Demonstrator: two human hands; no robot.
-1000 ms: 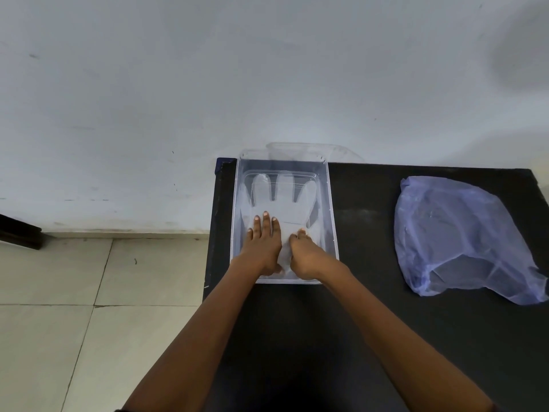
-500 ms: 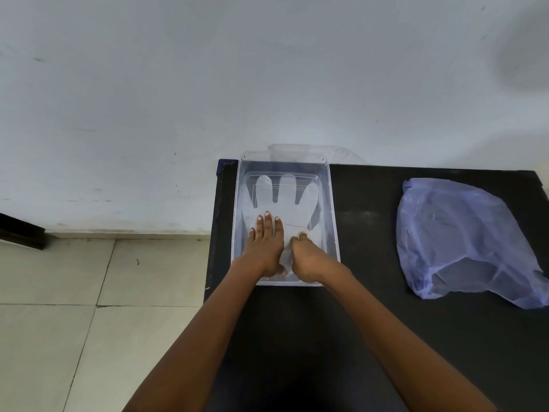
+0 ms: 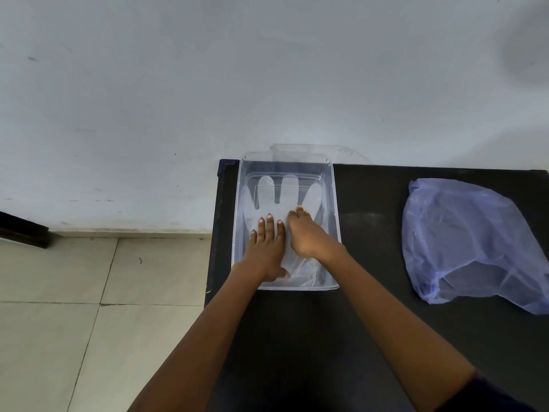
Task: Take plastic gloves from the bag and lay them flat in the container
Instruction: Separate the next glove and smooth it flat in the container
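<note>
My left hand (image 3: 267, 248) lies flat in the container (image 3: 334, 203), fingers straight, palm pressing the plastic glove (image 3: 285, 191) down on the bottom. I judge it works as an anchor, so the thin film does not slide or curl while the other hand works it. My right hand (image 3: 307, 233) sits just beside it, touching it along the inner edge, fingers bent down onto the glove near the base of its finger shapes; whether it pinches the film or only pushes on it I cannot tell from here, since the fingertips are tucked under. The glove spreads away from both hands, its fingers pointing to the far wall of the container, and its cuff end bunches a little under and behind my wrists, so the near part looks less smooth than the far part. That crumpled end probably needs a stroke toward me. The bag (image 3: 475, 242) rests on the dark surface (image 3: 371, 203) well off to the right of my right hand, its mouth turned toward me, within reach for another glove.
</note>
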